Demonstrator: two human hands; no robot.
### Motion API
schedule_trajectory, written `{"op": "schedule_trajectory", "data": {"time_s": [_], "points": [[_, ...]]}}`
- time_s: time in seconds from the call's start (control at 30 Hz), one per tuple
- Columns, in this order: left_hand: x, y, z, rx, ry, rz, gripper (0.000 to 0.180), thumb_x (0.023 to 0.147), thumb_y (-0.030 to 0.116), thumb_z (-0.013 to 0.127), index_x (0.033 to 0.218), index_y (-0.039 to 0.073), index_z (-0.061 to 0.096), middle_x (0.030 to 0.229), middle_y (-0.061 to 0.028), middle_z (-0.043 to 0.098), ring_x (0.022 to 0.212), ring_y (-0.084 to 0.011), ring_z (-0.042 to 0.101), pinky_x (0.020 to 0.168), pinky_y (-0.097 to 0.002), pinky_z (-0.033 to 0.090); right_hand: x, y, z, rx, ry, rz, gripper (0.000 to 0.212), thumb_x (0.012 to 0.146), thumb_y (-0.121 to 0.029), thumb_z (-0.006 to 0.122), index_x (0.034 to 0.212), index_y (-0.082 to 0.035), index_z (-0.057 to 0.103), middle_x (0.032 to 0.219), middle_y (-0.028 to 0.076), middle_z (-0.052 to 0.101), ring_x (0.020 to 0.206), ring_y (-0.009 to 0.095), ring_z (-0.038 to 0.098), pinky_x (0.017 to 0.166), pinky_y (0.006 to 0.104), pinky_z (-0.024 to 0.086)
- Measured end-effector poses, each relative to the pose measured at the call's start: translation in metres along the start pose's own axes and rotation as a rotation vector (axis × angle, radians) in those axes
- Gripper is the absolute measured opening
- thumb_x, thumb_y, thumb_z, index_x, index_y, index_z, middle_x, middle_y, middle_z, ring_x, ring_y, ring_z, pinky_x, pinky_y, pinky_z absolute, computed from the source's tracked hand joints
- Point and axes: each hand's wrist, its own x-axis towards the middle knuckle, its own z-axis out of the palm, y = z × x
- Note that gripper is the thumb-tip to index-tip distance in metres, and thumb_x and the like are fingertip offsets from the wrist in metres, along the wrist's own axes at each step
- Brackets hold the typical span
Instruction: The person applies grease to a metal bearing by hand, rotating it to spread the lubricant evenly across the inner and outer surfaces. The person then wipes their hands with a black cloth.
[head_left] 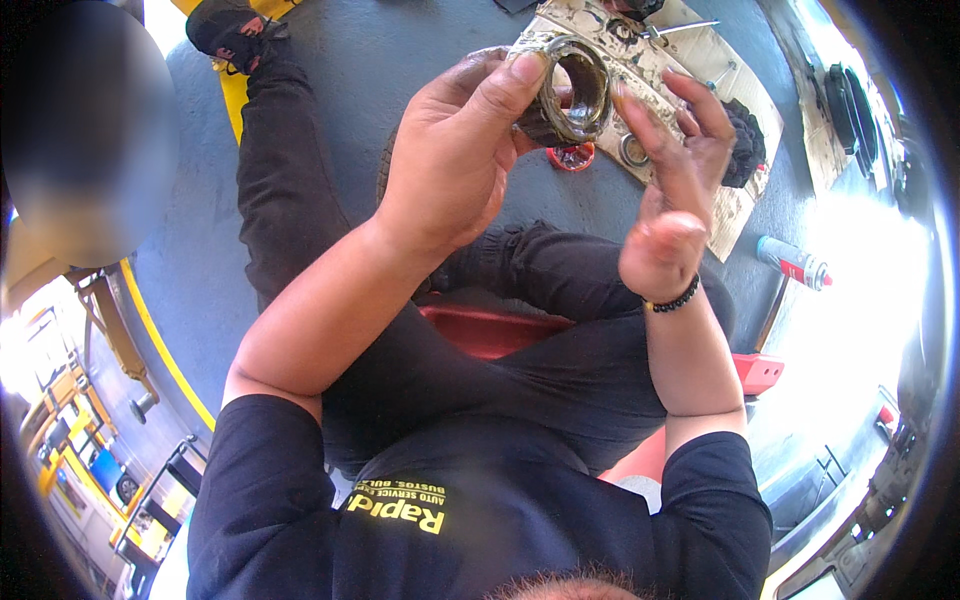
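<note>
A thick, hollow metal ring point(552, 105), glossy with dark grease, is grasped between the thumb and fingers of the left hand point(455, 150), raised at the left edge of a stained cardboard sheet point(727, 235). The right hand point(685, 165), smeared and released, spreads beside it; whether a fingertip touches is unclear. The step seems to be greasing; the next move likely calls for a steady left hold. Nearer the cardboard's right edge lies a crumpled black cloth point(742, 145); beneath, smooth blue floor point(340, 100)

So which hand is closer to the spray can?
Right. The right hand is left of the spray can, apart from it; the left hand is farther left, holding a greasy ring.
</note>
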Motion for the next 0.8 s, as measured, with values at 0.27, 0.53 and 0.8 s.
{"op": "schedule_trajectory", "data": {"time_s": [0.27,0.53,0.8], "points": [[-0.006,-0.006,0.003,0.025,0.145,0.042,0.029,0.106,0.021,0.061,0.119,-0.004,0.063,0.109,-0.0111,0.070,0.099,-0.0175,0.069,0.088,-0.0327,0.056,-0.006,-0.020,0.009,-0.160,-0.078,-0.047,0.082,0.099,-0.074,0.031,0.132,-0.010,0.072,0.141,0.023,0.050,0.130,0.042,0.044,0.113,0.0506,0.027],[-0.007,-0.016,0.014,0.007,0.187,0.022,0.031,0.104,0.028,0.066,0.117,0.000,0.065,0.102,-0.0041,0.070,0.077,-0.0054,0.058,0.066,-0.0203,0.045,-0.004,-0.009,0.013,0.189,-0.017,0.084,0.085,0.103,-0.070,0.025,0.135,-0.006,0.069,0.149,0.024,0.041,0.137,0.037,0.040,0.117,0.0470,0.026],[-0.011,-0.024,-0.002,0.259,0.065,0.112,0.028,0.108,0.019,0.055,0.128,-0.001,0.060,0.124,-0.0128,0.065,0.113,-0.0233,0.062,0.100,-0.0444,0.050,-0.007,-0.021,0.014,0.198,-0.041,0.263,0.086,0.104,-0.067,0.025,0.147,0.001,0.054,0.155,0.028,0.033,0.141,0.041,0.036,0.118,0.0449,0.024]]}}
